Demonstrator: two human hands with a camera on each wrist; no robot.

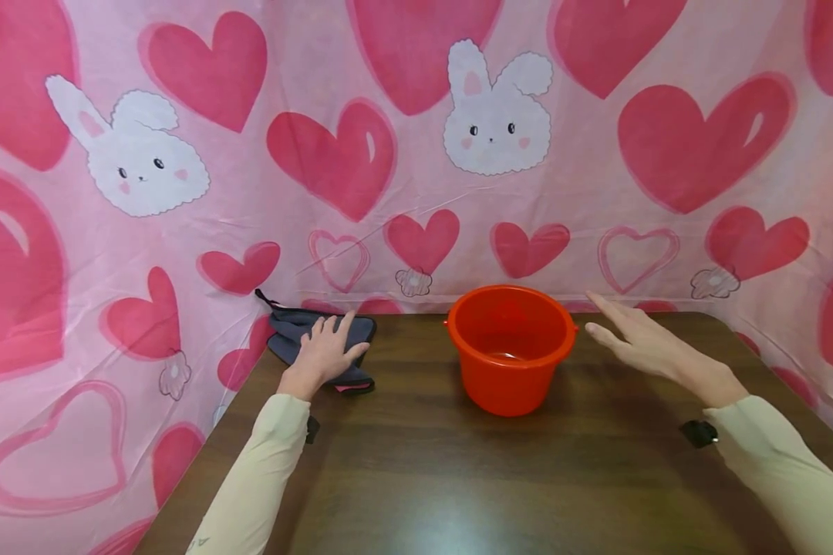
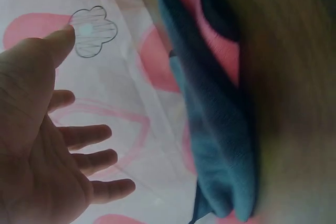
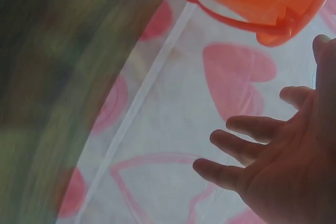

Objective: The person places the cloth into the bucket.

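A red plastic bucket (image 1: pixel 507 389) stands upright toward the back of the table, its mouth facing up. In the right wrist view its side handle (image 3: pixel 236 23) hangs along the wall. My right hand (image 1: pixel 642 339) hovers just right of the rim with fingers extended, holding nothing. At the back left lies a folded dark blue-grey cloth (image 1: pixel 362 331) with a loop at one corner. Pink inner fabric (image 2: pixel 202 22) shows at its fold in the left wrist view. Over this cloth my left hand (image 1: pixel 322 354) is spread, partly covering it in the head view and holding nothing.
The brown wooden table (image 1: pixel 416 478) reaches back to a pink curtain (image 1: pixel 298 200) printed with hearts and rabbits. This curtain also hangs along the left and right sides. Small black devices (image 1: pixel 699 433) sit at both wrists.
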